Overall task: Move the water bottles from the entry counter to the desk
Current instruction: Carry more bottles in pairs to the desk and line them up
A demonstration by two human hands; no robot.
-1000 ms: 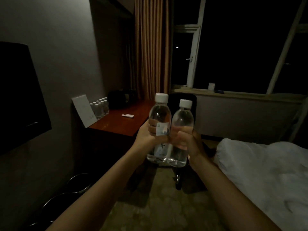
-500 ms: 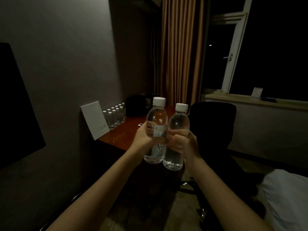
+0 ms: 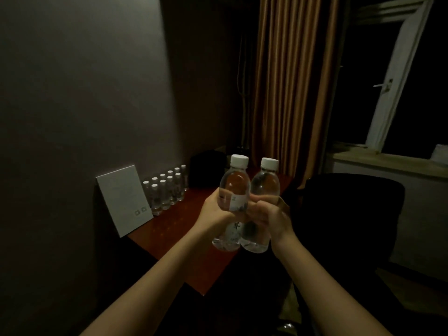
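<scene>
Gripping two bottles, hands over desk

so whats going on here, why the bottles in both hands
A person is carrying two capped water bottles, one in each hand, held upright and side by side above the near end of a reddish wooden desk. The left hand grips the labelled bottle; the right hand grips the other bottle. Neither is set down yet. A cluster of small water bottles already stands on the desk by the wall, next to a white card leaning against it.
</scene>
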